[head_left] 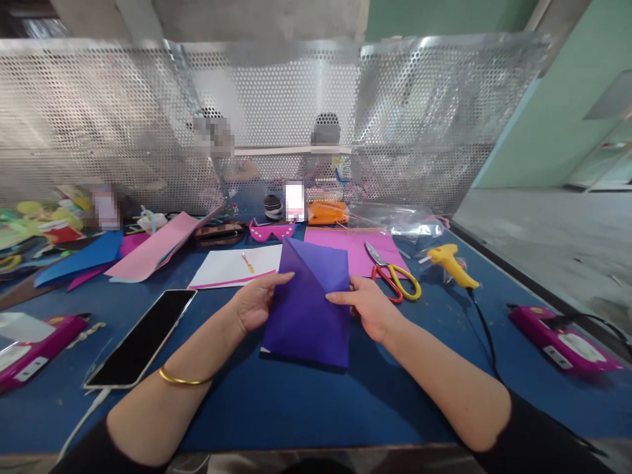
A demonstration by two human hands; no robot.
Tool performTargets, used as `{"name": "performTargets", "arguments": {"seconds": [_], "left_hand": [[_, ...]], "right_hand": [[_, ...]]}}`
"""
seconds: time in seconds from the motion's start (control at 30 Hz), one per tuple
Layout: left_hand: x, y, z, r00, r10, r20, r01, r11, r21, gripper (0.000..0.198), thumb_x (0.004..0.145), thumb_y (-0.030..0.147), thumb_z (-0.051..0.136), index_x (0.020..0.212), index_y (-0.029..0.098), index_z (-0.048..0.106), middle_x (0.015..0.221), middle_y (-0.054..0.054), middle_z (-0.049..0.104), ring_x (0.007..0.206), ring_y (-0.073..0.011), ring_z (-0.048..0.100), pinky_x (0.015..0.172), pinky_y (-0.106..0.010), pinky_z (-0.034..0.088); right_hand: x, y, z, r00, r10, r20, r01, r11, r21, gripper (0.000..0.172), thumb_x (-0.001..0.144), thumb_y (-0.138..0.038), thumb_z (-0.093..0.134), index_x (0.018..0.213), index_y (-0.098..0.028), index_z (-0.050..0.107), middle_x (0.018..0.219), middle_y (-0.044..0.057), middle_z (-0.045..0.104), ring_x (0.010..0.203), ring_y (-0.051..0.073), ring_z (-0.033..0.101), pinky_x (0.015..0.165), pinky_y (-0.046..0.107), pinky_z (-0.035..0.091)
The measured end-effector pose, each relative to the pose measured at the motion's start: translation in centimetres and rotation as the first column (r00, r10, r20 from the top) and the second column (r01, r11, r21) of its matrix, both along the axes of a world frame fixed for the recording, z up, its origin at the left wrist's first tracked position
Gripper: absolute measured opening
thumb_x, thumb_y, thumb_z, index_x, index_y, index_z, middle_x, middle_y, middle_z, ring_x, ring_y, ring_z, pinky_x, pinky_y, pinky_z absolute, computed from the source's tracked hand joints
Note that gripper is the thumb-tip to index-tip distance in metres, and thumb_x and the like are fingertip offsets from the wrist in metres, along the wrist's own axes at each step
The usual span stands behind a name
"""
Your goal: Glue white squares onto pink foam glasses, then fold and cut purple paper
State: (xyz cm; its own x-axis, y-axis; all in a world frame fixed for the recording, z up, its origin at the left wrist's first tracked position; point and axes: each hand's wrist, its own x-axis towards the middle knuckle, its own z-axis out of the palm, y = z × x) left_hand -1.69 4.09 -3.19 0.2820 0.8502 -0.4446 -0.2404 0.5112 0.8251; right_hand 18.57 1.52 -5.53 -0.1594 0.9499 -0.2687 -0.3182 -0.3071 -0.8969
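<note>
A folded purple paper piece (pixel 309 329) is held up over the blue table, its diagonal fold line running across the upper part. My left hand (pixel 259 299) pinches its left edge, thumb on the front face. On the opposite edge my right hand (pixel 368 303) grips the paper, its thumb also in front and the other fingers behind. Beyond the paper lie a white sheet (pixel 222 263) with a pink strip and a pink sheet (pixel 363 250). Open scissors (pixel 395 273) with red and yellow handles rest right of my right hand.
A yellow glue gun (pixel 451 263) and a magenta power strip (pixel 565 342) are on the right. On the left lie a phone (pixel 143 339), another power strip (pixel 37 349) and coloured sheets (pixel 153 253). Behind the perforated metal screen (pixel 296 99) sit two people.
</note>
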Motion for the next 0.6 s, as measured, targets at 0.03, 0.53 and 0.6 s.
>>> {"name": "performTargets", "arguments": {"seconds": [0.03,0.53,0.6], "left_hand": [[0.03,0.07,-0.11,1.0,0.007,-0.007,-0.007,1.0,0.0,0.019,0.07,0.019,0.079,0.087,0.015,0.073,0.079,-0.009,0.078,0.068,-0.0219,0.073,0.069,-0.031,0.059],[0.93,-0.62,-0.62,0.997,-0.083,0.006,0.083,0.989,-0.126,0.016,0.073,0.019,0.075,0.088,0.013,0.074,0.083,-0.011,0.079,0.072,-0.0228,0.074,0.076,-0.035,0.059],[1.0,-0.78,-0.66,0.994,-0.104,-0.023,0.101,0.99,-0.103,0.021,0.069,0.014,0.077,0.09,0.013,0.074,0.084,-0.012,0.079,0.07,-0.0229,0.074,0.074,-0.035,0.059]], "right_hand": [[0.0,0.02,-0.01,1.0,-0.001,0.001,0.001,1.0,0.014,0.037,0.05,-0.015,0.085,0.084,-0.016,0.071,0.079,0.003,0.077,0.071,0.018,0.07,0.068,0.029,0.053],[-0.35,0.26,-0.48,0.976,-0.143,0.166,0.107,0.973,0.206,0.032,0.061,-0.023,0.075,0.091,-0.017,0.067,0.086,0.004,0.077,0.077,0.02,0.071,0.076,0.035,0.056],[-0.34,0.47,-0.49,0.956,-0.131,0.264,0.071,0.972,0.226,0.031,0.066,-0.025,0.073,0.095,-0.018,0.067,0.089,0.004,0.076,0.078,0.019,0.071,0.074,0.034,0.056]]}}
